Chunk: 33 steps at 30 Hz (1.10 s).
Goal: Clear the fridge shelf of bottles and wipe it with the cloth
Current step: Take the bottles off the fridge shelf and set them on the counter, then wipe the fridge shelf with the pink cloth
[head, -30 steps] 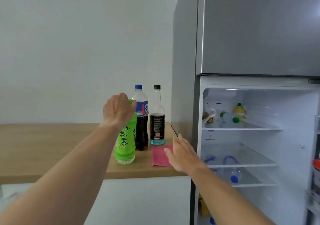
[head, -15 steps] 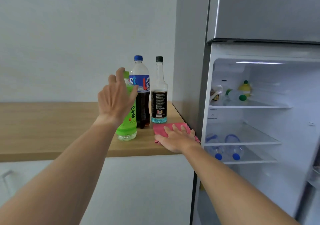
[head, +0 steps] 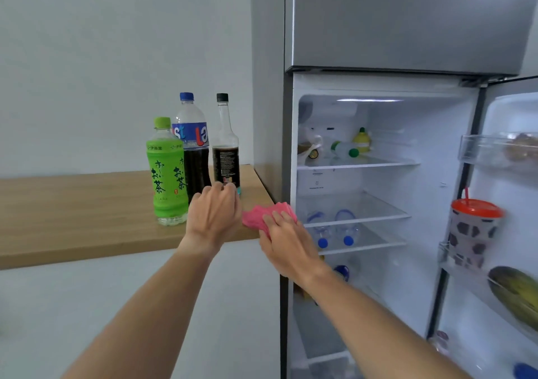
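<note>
Three bottles stand on the wooden counter point(head: 72, 204) left of the open fridge: a green tea bottle point(head: 166, 172), a dark cola bottle with a blue cap point(head: 192, 145) and a slim bottle with a black cap point(head: 225, 145). My right hand point(head: 286, 243) grips the bunched pink cloth point(head: 259, 217), lifted at the counter's right corner beside the fridge. My left hand point(head: 214, 214) hovers loosely curled in front of the bottles, holding nothing. The bare glass shelf point(head: 358, 209) sits in the middle of the fridge.
The top fridge shelf point(head: 361, 161) holds a yellow bottle point(head: 362, 139) and a lying bottle with a green cap. Blue-capped bottles point(head: 334, 233) lie under the bare shelf. The open door at right carries an orange-lidded cup point(head: 473, 230) and a green fruit point(head: 515, 294).
My left hand let go of the green tea bottle and dropped in front of the bottles. My right hand closed on the pink cloth and raised it off the counter toward the fridge.
</note>
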Available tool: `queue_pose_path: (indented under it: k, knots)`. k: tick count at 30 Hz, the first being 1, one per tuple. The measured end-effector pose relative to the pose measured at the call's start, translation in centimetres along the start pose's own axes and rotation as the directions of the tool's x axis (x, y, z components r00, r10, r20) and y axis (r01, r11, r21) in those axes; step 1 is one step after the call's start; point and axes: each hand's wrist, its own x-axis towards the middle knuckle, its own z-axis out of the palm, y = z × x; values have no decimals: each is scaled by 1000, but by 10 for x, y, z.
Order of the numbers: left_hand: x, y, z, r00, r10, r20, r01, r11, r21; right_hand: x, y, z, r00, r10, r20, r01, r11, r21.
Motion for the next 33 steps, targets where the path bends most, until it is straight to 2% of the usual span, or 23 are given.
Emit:
queue_pose_path:
  k: [3, 6, 8, 10, 12, 14, 18, 20, 23, 26, 28, 30, 33]
  knots:
    - [0, 29, 15, 993, 115, 31, -108, 978, -180, -23, 40, -2, 995, 63, -77, -63, 998, 3]
    - [-1, 68, 37, 970, 233, 64, -208, 940, -271, -40, 89, -5, 970, 198, -139, -197, 980, 18]
    - [3, 99, 55, 952, 295, 84, -255, 913, -318, -44, 123, -9, 928, 316, -198, -296, 947, 126]
    - [8, 129, 76, 942, 323, 90, -269, 888, -373, -46, 154, -11, 851, 481, -212, -404, 856, 322]
    - [14, 156, 102, 942, 319, 104, -252, 878, -406, -44, 182, -5, 757, 631, -172, -501, 728, 469]
    - [21, 179, 135, 949, 286, 136, -208, 886, -413, -37, 211, 5, 693, 706, -145, -543, 643, 540]
    - [55, 213, 205, 956, 117, 268, -29, 950, -311, -6, 262, 33, 660, 739, -137, -546, 596, 589]
    - [77, 222, 239, 938, 40, 344, 42, 973, -227, 16, 286, 46, 684, 718, -134, -541, 621, 567]
    - [111, 222, 280, 910, -7, 415, 74, 986, -147, 51, 314, 62, 761, 629, -157, -503, 726, 468]
    - [137, 213, 308, 868, -63, 492, 120, 989, -86, 77, 331, 76, 859, 488, -155, -440, 859, 263]
    - [150, 206, 323, 847, -114, 519, 169, 984, -61, 93, 339, 89, 919, 381, -99, -373, 923, 91]
    - [160, 199, 338, 824, -144, 548, 217, 974, -71, 110, 344, 105, 929, 371, -3, -371, 928, -26]
    - [166, 187, 360, 794, -180, 580, 226, 974, -8, 133, 345, 125, 882, 442, 163, -414, 893, -178]
